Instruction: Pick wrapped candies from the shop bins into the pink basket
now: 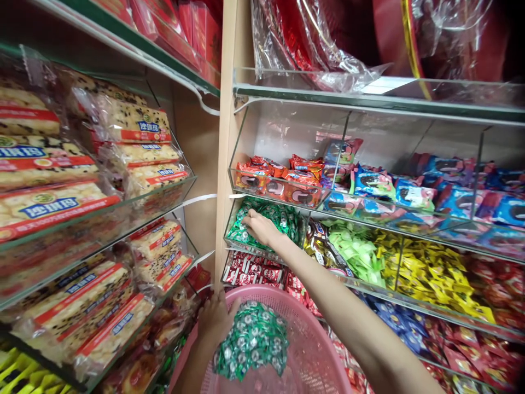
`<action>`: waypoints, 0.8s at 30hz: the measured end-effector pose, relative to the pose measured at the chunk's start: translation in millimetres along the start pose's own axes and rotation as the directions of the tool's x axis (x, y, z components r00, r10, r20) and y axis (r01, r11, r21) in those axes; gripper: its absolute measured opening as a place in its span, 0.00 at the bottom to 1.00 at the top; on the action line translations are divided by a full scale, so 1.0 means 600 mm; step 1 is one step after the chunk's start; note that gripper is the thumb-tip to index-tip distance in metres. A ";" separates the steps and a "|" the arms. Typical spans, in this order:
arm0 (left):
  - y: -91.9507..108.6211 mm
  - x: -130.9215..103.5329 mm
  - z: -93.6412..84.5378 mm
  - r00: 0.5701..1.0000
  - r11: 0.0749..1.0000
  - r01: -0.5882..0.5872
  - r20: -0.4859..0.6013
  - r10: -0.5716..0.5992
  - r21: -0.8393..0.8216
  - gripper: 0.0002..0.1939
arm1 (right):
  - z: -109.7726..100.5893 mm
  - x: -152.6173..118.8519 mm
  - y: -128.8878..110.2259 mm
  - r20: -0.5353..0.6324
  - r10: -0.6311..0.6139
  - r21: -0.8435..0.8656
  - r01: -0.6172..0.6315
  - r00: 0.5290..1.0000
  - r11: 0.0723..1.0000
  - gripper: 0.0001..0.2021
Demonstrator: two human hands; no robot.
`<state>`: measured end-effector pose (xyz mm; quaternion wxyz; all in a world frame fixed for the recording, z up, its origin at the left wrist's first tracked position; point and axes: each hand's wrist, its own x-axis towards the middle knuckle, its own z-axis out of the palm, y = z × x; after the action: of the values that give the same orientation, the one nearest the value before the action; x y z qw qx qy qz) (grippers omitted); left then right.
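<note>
Both hands work around the pink plastic basket (311, 350), so everything is placed from it. Left hand (215, 320) grips the basket's near-left rim, fingers curled over the edge and holding it up against the shelving; a heap of green-wrapped candies (252, 345) lies inside the basket, just right of that hand. Above the basket and slightly left of its middle, the right hand (258, 225) lies palm down in the clear acrylic bin of green candies (283, 219), fingers spread and pressed into the pile; whether any pieces are pinched under the fingers I cannot tell, since the palm hides them. Well left of the basket stand shelves of wrapped rice-crisp bars (53, 205). Directly above the green bin, further up from the basket, sits a bin of red-wrapped cookie packs (283, 183), and to the basket's upper right run bins of light green candies (355, 246), yellow candies (426, 273) and blue cookie packs (414, 194). Between bin and basket lies a bin of red-and-white candies (256, 271). As I judge it, the main risk is spillage: the basket hangs from one hand on one side, so a loosened grip would tip the heap out. Loose candies carried across the gap could also drop into the red-and-white bin below, mixing stock, and the forearm could knock the bin's front lip.
</note>
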<state>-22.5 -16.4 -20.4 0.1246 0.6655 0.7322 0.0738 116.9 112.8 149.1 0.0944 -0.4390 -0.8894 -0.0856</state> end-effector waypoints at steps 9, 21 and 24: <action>-0.001 -0.002 -0.004 1.000 1.000 -0.002 -0.008 0.002 0.027 0.31 | -0.040 -0.101 -0.020 -0.232 0.021 0.288 0.048 0.973 0.956 0.12; 0.010 0.007 0.003 1.000 0.999 -0.007 0.004 0.007 0.035 0.31 | 0.155 -0.361 -0.038 0.255 0.130 0.532 -0.251 0.958 0.809 0.07; 0.015 0.007 0.002 1.000 0.999 -0.013 0.006 0.013 0.046 0.31 | 0.179 -0.386 -0.037 0.348 0.130 0.439 -0.284 0.929 0.853 0.08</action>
<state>-13.9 -11.2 -19.4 0.1108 0.6731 0.7291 0.0558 227.3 -52.3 -12.8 0.0708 -0.5036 -0.8330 0.2180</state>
